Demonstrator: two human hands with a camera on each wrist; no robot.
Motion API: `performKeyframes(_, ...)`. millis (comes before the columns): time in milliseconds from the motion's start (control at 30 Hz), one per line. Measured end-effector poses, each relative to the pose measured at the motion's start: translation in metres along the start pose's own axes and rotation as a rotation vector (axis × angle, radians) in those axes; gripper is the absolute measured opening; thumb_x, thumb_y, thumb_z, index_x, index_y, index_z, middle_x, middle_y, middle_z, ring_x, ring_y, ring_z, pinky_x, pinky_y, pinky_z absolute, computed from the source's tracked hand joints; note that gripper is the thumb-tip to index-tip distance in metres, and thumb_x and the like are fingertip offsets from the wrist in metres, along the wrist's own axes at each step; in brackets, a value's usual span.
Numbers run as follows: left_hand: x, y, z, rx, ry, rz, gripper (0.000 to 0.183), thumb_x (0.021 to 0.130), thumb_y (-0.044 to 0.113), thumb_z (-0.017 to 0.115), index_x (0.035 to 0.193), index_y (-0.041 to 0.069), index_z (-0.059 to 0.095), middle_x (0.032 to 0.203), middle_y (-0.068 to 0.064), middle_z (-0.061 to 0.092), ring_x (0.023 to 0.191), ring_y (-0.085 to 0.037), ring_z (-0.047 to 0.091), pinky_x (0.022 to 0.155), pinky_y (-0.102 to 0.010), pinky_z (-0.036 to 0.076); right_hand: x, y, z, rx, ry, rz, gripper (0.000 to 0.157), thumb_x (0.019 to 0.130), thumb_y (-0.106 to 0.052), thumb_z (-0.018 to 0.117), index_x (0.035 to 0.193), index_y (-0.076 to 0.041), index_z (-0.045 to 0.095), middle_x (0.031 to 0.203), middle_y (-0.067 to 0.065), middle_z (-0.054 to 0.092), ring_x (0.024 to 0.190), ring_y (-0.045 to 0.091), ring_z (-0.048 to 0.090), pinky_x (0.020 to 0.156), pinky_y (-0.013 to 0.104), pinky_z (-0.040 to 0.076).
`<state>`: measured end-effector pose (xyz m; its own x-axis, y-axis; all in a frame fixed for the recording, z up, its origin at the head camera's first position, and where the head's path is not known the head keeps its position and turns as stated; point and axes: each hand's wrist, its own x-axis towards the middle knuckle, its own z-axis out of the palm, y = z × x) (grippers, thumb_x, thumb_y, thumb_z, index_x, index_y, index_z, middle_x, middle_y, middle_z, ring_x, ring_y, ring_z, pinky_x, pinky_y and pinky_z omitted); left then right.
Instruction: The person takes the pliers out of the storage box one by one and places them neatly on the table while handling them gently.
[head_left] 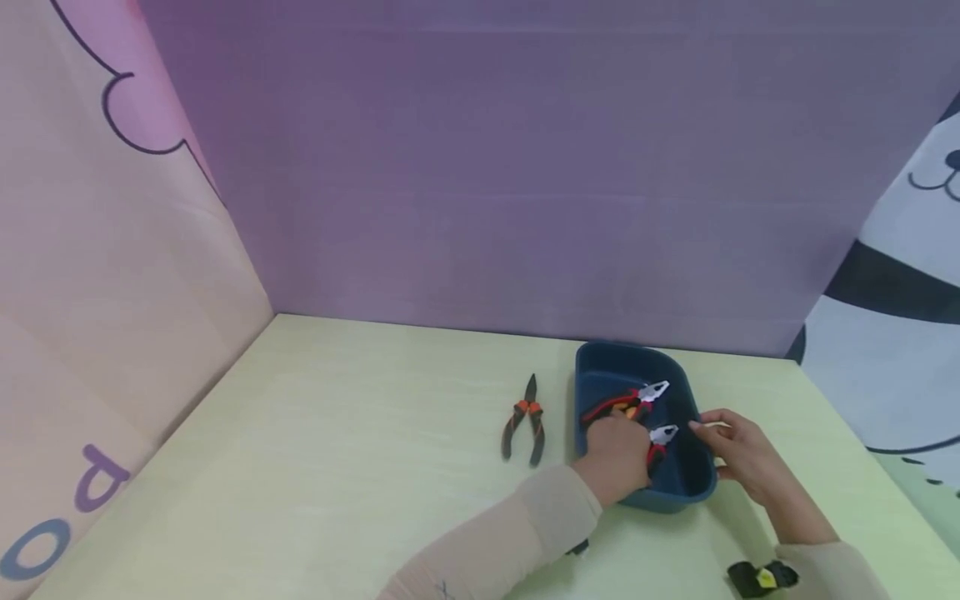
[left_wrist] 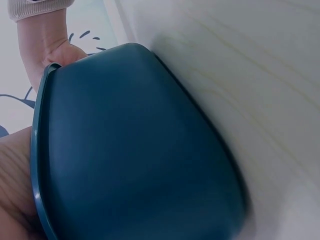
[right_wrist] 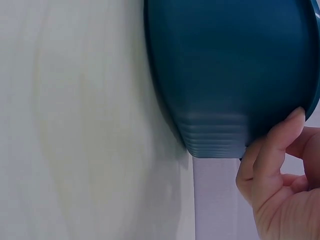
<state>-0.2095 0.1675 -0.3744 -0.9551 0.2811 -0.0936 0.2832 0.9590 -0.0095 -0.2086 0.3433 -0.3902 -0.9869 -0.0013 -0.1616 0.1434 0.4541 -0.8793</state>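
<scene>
A dark blue plastic bin [head_left: 641, 497] stands near the back right of the table. Inside it lie pliers [head_left: 654, 390] with red-and-black handles, and a second pair of pliers [head_left: 663, 435] nearer the front. My left hand [head_left: 618, 450] reaches over the bin's near left side, down among the tools; its fingertips are hidden, so what they hold is unclear. At the bin's right side my right hand [head_left: 738, 450] pinches the rim; the right wrist view shows the fingers [right_wrist: 274, 155] against the outer wall. Long-nose pliers [head_left: 531, 417] with orange-and-black handles lie left of the bin.
A black and yellow object [head_left: 761, 577] lies by the right sleeve at the front. Under the left forearm a small dark tip [head_left: 577, 547] sticks out, mostly covered. The purple backdrop [head_left: 465, 208] rises right behind the table's back edge.
</scene>
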Motion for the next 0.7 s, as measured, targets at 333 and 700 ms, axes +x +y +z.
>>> performKeyframes(333,0.0022,0.0002,0.0004,-0.007,-0.019,-0.008,0.054,0.062,0.055,0.081,0.106,0.026,0.067,0.119,0.006,0.057,0.084,-0.011,0.058,0.065,-0.029,0.047,0.0007,-0.0007,0.0003,0.003,0.002,-0.001,0.029,0.098,-0.022,0.051,0.11,0.004,0.044,0.076,-0.007,0.06,0.067,0.009,0.056,0.057,0.034,0.052)
performKeyframes(700,0.0014,0.0019,0.0021,0.019,-0.001,-0.012,0.047,0.063,0.054,0.08,0.098,0.024,0.069,0.107,0.005,0.058,0.078,-0.011,0.057,0.061,-0.028,0.046,0.0003,0.0007,0.0006,0.03,0.011,0.004,0.026,0.098,-0.022,0.052,0.108,0.001,0.046,0.076,-0.007,0.061,0.067,0.01,0.058,0.058,0.035,0.053)
